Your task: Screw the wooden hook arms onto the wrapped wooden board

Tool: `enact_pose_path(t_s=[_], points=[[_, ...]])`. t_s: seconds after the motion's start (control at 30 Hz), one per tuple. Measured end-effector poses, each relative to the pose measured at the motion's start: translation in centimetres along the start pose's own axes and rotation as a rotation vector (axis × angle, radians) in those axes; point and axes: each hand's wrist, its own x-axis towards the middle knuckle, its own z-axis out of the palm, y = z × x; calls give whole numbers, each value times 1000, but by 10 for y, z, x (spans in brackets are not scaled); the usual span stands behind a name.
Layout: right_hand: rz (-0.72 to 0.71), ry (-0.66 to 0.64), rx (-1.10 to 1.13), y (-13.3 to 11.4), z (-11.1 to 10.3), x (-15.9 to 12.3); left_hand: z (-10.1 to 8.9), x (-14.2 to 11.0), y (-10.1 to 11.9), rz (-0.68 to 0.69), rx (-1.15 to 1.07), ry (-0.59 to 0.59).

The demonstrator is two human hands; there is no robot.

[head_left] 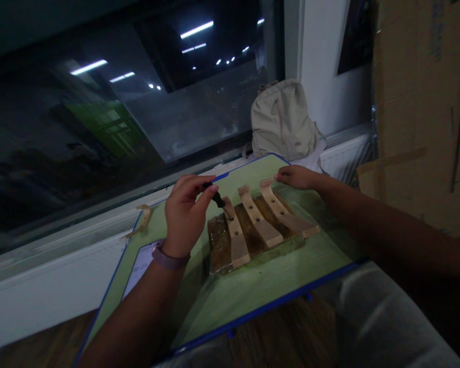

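Observation:
My left hand [186,212] grips the black handle of a screwdriver [216,198]. Its thin shaft slants down to a hole in the leftmost of three curved wooden pieces [238,240]. The middle wooden piece [261,225] and the right wooden piece [287,217] lie beside it, each with dark holes and an upturned far end. All three rest across a dark brown board [220,245] that looks wrapped in clear film. My right hand [297,177] is closed by the far end of the right piece; whatever its fingertips pinch is too small to make out.
Under the board is a green tabletop [276,278] with a blue edge. A similar curved wooden piece [144,219] lies at its left edge, near a white-screened device [141,263] partly behind my left forearm. A beige backpack [285,120] stands beyond, with large cardboard [421,117] at right.

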Motion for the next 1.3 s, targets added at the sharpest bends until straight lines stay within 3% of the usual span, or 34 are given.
enact_pose_path(t_s=[0.2,0.43,0.67,0.83,0.93,1.1,1.3], points=[[5,-3,3,1,0,0,3,-1,4,-163,-194,-83],[1,1,-3,0,0,0,2,0,-1,-76,-106,26],[-4,7,-18,2,2,2,3,-2,6,-129,-245,-99],[-20,2,-9,2,1,1,-1,1,3,8,-75,-12],[-30,1,-8,3,1,1,-3,3,1,-9,-25,4],[-20,5,-9,1,1,0,1,-1,3,-110,-217,-62],[1,4,-10,-1,0,0,-1,0,0,20,-56,-6]])
